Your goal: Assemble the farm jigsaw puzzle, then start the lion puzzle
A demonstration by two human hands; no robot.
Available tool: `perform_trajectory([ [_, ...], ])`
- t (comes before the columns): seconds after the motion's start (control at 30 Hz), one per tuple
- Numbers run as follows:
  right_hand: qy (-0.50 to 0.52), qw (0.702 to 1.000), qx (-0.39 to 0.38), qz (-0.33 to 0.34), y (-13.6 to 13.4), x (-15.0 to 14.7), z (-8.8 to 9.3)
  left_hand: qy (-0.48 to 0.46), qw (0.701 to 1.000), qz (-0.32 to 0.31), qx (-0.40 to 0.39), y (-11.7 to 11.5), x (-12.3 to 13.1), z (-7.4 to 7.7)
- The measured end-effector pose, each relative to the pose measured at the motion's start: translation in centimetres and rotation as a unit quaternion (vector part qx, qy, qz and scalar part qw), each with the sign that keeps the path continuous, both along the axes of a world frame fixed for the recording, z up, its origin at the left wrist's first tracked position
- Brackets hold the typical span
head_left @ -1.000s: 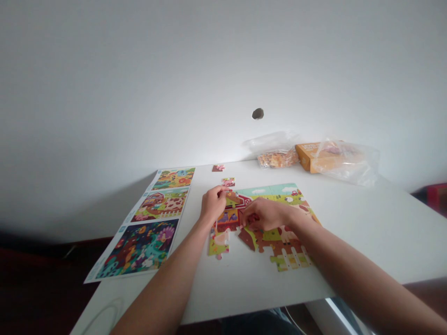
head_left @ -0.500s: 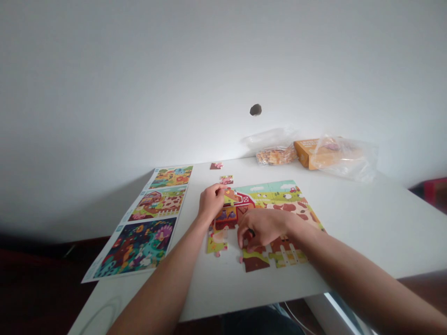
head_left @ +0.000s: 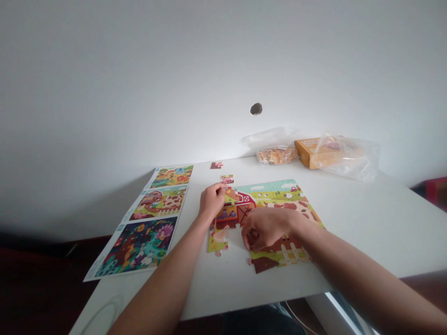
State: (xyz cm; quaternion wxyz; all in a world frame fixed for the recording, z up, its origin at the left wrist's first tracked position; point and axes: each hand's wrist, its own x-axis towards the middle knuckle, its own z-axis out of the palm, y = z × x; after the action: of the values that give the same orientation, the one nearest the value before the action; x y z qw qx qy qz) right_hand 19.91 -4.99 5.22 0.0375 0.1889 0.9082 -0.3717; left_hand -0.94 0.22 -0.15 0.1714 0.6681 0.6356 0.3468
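Observation:
A farm jigsaw puzzle (head_left: 289,195) lies partly joined on the table, showing a red barn, cow, sheep and white fence. My left hand (head_left: 211,201) rests at its upper left edge, fingers curled; whatever they grip is hidden. My right hand (head_left: 267,227) is closed over the lower middle, its fingertips on a green-and-brown puzzle piece (head_left: 266,263) that sits against the fence part. Left of that hand, a gap separates it from a chicken piece (head_left: 219,237) below the barn. Two loose pieces with pink pig parts, one nearer (head_left: 226,179) and one farther (head_left: 217,165), lie beyond my left hand.
A picture sheet (head_left: 139,232) with three printed scenes lies at the left. Toward the wall are a clear bag of puzzle pieces (head_left: 277,154) and an orange box (head_left: 305,153) partly under clear plastic (head_left: 356,160). The white table (head_left: 370,223) meets a wall with a hole (head_left: 256,109).
My right hand has shifted slightly right, and the green-and-brown puzzle piece has slid right against the fence part, closing the gap there. My left hand stays in place.

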Motion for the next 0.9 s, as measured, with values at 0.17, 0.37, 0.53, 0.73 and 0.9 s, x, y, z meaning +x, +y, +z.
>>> perform_trajectory([
  [0.17,-0.013,1.0,0.027,0.001,-0.1,-0.4,0.3,0.004,1.0,-0.002,0.0,0.1,0.1,0.1],
  [0.37,-0.001,0.993,0.072,-0.098,-0.5,2.3,2.7,0.008,1.0,0.007,-0.009,0.1,0.3,0.3],
  [0.53,-0.036,0.957,0.2,-0.208,-2.2,7.2,1.2,0.004,1.0,0.013,-0.01,0.0,0.4,0.1],
  [0.73,-0.057,0.946,0.239,-0.21,-1.4,9.4,-3.7,-0.045,0.998,-0.021,0.033,1.1,0.4,-0.4],
  [0.9,-0.05,0.947,0.252,-0.195,2.2,8.5,-4.1,-0.078,0.994,-0.013,0.079,2.1,-0.4,-0.5],
])
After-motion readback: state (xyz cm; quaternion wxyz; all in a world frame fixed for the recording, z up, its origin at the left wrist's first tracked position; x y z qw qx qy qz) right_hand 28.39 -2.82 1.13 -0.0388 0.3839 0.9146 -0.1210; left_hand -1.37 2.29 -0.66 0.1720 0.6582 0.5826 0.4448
